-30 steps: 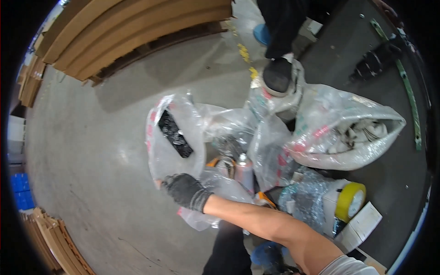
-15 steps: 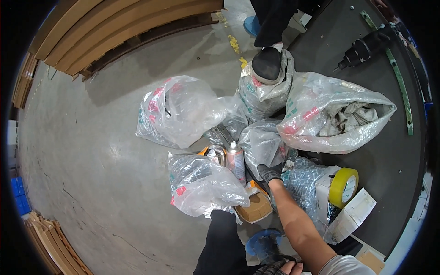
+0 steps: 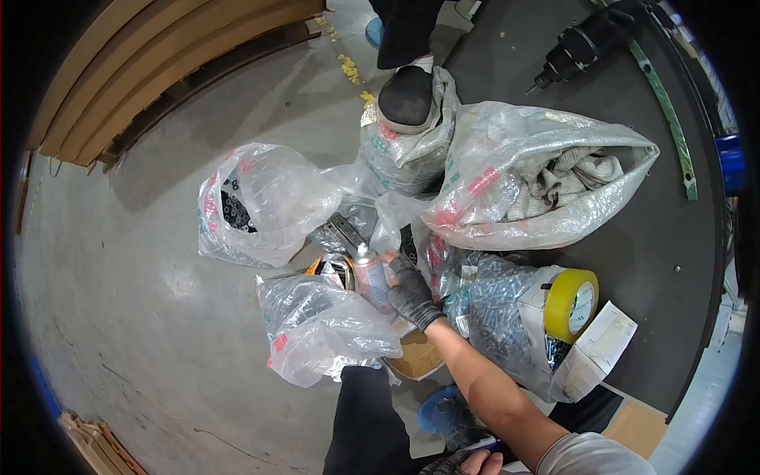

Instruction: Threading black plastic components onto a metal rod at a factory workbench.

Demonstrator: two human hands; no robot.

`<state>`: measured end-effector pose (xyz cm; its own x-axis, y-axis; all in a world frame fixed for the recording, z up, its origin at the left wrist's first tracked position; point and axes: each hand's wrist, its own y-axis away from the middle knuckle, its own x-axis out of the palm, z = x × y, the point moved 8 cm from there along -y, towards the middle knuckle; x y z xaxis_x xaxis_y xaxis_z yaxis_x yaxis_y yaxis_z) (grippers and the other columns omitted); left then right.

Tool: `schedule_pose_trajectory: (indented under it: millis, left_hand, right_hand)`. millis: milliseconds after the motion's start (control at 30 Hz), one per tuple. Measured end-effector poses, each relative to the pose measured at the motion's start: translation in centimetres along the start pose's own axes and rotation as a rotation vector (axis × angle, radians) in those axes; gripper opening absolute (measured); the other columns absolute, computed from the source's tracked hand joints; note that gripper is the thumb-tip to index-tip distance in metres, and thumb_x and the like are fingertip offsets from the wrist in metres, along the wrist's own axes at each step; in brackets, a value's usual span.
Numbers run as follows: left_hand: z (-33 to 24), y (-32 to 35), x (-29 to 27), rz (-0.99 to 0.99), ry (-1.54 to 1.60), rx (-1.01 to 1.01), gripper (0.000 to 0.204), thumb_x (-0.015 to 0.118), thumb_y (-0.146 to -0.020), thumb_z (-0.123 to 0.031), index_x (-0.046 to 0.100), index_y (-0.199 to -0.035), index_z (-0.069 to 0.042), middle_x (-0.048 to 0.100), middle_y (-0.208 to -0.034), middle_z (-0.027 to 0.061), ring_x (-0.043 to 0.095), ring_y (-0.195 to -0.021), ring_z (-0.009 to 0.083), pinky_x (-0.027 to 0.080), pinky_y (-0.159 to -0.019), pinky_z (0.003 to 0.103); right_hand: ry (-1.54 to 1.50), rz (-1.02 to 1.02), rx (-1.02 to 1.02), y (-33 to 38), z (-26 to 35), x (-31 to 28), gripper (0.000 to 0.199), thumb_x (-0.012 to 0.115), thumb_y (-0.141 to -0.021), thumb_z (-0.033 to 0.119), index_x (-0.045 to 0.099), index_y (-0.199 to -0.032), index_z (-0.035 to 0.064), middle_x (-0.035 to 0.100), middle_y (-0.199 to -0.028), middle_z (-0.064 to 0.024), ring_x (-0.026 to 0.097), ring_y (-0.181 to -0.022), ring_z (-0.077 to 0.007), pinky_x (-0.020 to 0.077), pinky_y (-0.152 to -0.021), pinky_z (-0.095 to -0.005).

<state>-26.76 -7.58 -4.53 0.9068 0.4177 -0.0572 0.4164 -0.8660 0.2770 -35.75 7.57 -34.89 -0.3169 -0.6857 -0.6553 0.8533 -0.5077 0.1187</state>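
My right hand [image 3: 413,294], in a grey fingerless glove, reaches in beside a spray can [image 3: 369,275]. Its fingers are bent at the edge of a clear plastic bag [image 3: 389,215], whose mouth shows black pieces [image 3: 408,244]. The thumb side is hidden. At the lower edge my left hand [image 3: 475,462], also gloved, is curled near my lap; a thin pale thing shows above it, and what it holds is unclear. An open cardboard box [image 3: 417,356] lies under my right wrist. A clear bag of screws [image 3: 500,305] sits just right of that hand.
Several bags surround the spot: one with black rings [image 3: 273,202], one near my knee [image 3: 324,324], and one with cloth gloves [image 3: 546,186]. Yellow tape [image 3: 571,305] rests on small white boxes [image 3: 598,348]. A power drill [image 3: 582,47] lies on the dark surface. Another person's shoe [image 3: 405,96] touches a bag.
My right hand has moved left, toward the spray can. The bag's mouth is spread and black pieces show inside. The view has shifted, so the surroundings appear farther left.
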Motion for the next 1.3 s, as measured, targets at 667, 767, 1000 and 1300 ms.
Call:
schedule_pose_trajectory:
  millis: [667, 767, 1000, 1300]
  left_hand:
    - [-2.8, 1.5, -1.3, -0.106, -0.22, 0.105, 0.034, 0.07, -0.081, -0.024, 0.065, -0.11, -0.008, 0.064, -0.112, 0.0156, 0.063, -0.095, 0.0343, 0.052, -0.081, 0.045]
    - [-3.5, 1.1, -1.9, -0.146, -0.267, 0.159, 0.034, 0.07, -0.081, -0.024, 0.065, -0.11, -0.009, 0.064, -0.113, 0.0157, 0.063, -0.095, 0.0347, 0.052, -0.08, 0.045]
    - [-5.9, 2.8, -2.1, -0.267, -0.412, 0.227, 0.032, 0.069, -0.084, -0.013, 0.063, -0.113, -0.001, 0.064, -0.109, 0.0169, 0.064, -0.092, 0.0345, 0.053, -0.081, 0.042]
    - [-5.5, 2.8, -3.0, -0.406, -0.505, 0.151, 0.017, 0.061, -0.092, -0.013, 0.067, -0.102, 0.0, 0.069, -0.096, 0.0191, 0.067, -0.09, 0.0371, 0.054, -0.08, 0.043]
  right_hand:
    - [0.128, 0.296, 0.426, -4.2, -22.6, 2.9, 0.07, 0.065, -0.084, 0.048, 0.047, -0.141, 0.0122, 0.042, -0.148, -0.0181, 0.037, -0.139, -0.0342, 0.0299, -0.114, -0.0437]
    - [0.248, 0.302, 0.342, -2.5, -23.8, 0.5, 0.07, 0.057, -0.087, 0.053, 0.045, -0.144, 0.0144, 0.04, -0.152, -0.0155, 0.035, -0.141, -0.0328, 0.0275, -0.115, -0.043]
    - [0.373, 0.338, 0.226, -9.8, -21.0, -0.4, 0.054, 0.049, -0.092, 0.048, 0.056, -0.134, 0.0155, 0.052, -0.144, -0.0107, 0.044, -0.134, -0.0313, 0.0336, -0.113, -0.044]
    - [0.254, 0.233, 0.02, -7.8, -8.5, -0.8, 0.038, 0.048, -0.096, 0.032, 0.062, -0.125, 0.012, 0.063, -0.125, -0.0113, 0.055, -0.119, -0.0304, 0.0409, -0.104, -0.0425]
